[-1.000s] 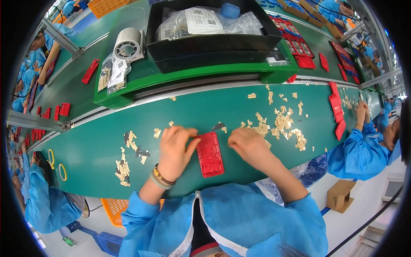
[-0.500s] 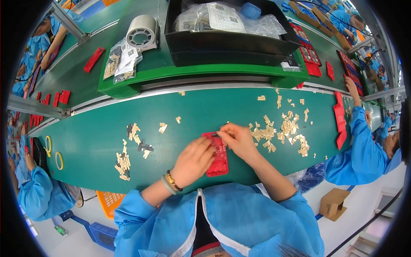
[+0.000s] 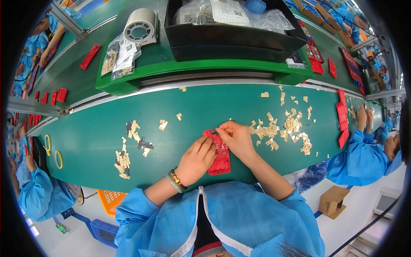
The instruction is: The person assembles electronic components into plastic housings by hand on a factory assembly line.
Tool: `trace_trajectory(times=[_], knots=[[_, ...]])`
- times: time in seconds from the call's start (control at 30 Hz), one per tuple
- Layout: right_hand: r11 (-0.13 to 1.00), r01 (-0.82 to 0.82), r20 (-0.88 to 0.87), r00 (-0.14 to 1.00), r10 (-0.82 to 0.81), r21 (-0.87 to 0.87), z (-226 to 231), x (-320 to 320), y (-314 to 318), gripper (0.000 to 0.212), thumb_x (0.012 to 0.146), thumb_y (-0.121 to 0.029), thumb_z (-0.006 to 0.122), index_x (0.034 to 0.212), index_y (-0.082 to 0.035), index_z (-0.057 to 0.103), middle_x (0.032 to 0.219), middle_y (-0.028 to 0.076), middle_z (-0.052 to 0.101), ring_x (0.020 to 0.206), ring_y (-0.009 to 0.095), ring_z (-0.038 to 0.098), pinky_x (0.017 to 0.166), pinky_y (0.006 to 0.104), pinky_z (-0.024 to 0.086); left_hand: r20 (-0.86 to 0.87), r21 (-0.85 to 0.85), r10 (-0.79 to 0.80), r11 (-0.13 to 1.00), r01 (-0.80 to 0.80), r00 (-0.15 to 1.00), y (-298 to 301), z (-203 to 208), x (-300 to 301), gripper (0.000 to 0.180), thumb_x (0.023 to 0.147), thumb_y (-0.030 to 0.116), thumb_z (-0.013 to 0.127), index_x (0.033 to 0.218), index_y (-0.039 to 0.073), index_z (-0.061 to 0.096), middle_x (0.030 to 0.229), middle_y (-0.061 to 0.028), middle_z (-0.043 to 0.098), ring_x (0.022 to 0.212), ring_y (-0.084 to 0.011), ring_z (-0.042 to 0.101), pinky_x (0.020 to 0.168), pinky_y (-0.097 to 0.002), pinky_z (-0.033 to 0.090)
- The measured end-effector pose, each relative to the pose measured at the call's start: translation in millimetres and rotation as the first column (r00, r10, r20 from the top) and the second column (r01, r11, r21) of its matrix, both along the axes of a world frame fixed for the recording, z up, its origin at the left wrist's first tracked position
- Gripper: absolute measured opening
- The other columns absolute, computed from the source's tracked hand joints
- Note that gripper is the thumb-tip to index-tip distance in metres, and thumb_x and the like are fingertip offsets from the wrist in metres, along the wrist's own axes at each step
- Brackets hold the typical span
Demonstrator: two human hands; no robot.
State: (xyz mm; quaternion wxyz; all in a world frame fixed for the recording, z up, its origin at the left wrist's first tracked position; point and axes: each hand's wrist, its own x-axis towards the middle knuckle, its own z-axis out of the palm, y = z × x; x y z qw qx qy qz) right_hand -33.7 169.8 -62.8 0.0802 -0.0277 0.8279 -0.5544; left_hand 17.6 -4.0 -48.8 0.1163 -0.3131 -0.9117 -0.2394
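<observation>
Green bench top, both hands flat-fingered on red tray: left hand pressing, right hand pinching its top.

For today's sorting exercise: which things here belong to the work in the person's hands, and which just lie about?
In hand: red tray, left hand, right hand, beige chips.
Lying about: grey fan, black bin, yellow rings, cardboard box.

green conveyor belt, pale floor, perhaps concrete
</observation>
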Motion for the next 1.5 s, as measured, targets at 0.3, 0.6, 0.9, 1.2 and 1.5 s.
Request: trace_trajectory(times=[0.3, 0.6, 0.9, 1.2, 1.5], knots=[[0.997, -0.031, -0.029, 0.999, 0.033, 0.069, 6.2, 1.9, 0.1, 0.009, 0.087, -0.005, 0.066, 0.084, 0.002, 0.063, 0.063, 0.002, 0.062, 0.055, 0.003, 0.052, 0.048, 0.0211, 0.041, 0.005, 0.017, 0.014, 1.000, -0.014, 1.000, 1.0, 1.5, 0.5, 0.031, 0.079, 0.012, 0.069, 0.106, -0.001, 0.061, 0.119, -0.0152, 0.055, 0.112, -0.0308, 0.054, 0.085, -0.0376, 0.053], [0.924, -0.008, -0.406, 0.897, 0.176, 0.383, 28.5, 12.5, 5.7, 0.009, 0.083, -0.010, 0.068, 0.091, -0.005, 0.068, 0.069, 0.009, 0.064, 0.055, 0.020, 0.062, 0.048, 0.0287, 0.047, 0.096, 0.014, -0.036, 0.999, 0.035, 0.995, 2.0, 11.6, -9.4, 0.037, 0.077, 0.015, 0.069, 0.108, -0.001, 0.058, 0.121, -0.0173, 0.054, 0.110, -0.0338, 0.054, 0.091, -0.0420, 0.048], [0.844, 0.025, -0.485, 0.828, 0.283, 0.535, 30.9, 28.9, 26.3, 0.016, 0.078, -0.008, 0.069, 0.094, -0.010, 0.069, 0.075, 0.006, 0.059, 0.061, 0.021, 0.062, 0.052, 0.0321, 0.050, 0.010, -0.071, -0.001, 0.997, 0.002, 1.000, 13.6, 7.6, -17.2, 0.045, 0.078, 0.017, 0.068, 0.117, -0.002, 0.057, 0.116, -0.0140, 0.055, 0.105, -0.0311, 0.053, 0.089, -0.0404, 0.047], [0.760, 0.008, -0.512, 0.744, 0.430, 0.650, 12.7, 7.1, 38.1, 0.039, 0.078, -0.012, 0.062, 0.116, -0.006, 0.062, 0.127, 0.008, 0.058, 0.119, 0.024, 0.053, 0.095, 0.0402, 0.041, -0.015, -0.196, 0.023, 0.980, -0.026, 1.000, 27.6, 4.2, -22.1, 0.050, 0.081, 0.020, 0.066, 0.122, -0.005, 0.056, 0.108, -0.0121, 0.055, 0.100, -0.0281, 0.051, 0.086, -0.0406, 0.043], [0.732, 0.269, -0.600, 0.766, 0.232, 0.626, 19.8, 9.4, 129.4, 0.025, 0.076, -0.011, 0.063, 0.101, -0.006, 0.066, 0.104, 0.006, 0.062, 0.104, 0.027, 0.057, 0.090, 0.0406, 0.042, 0.118, -0.231, 0.055, 0.973, -0.026, 0.991, 17.1, 27.9, -4.0, 0.053, 0.081, 0.026, 0.067, 0.124, -0.002, 0.055, 0.118, -0.0176, 0.054, 0.113, -0.0324, 0.049, 0.095, -0.0443, 0.041]])
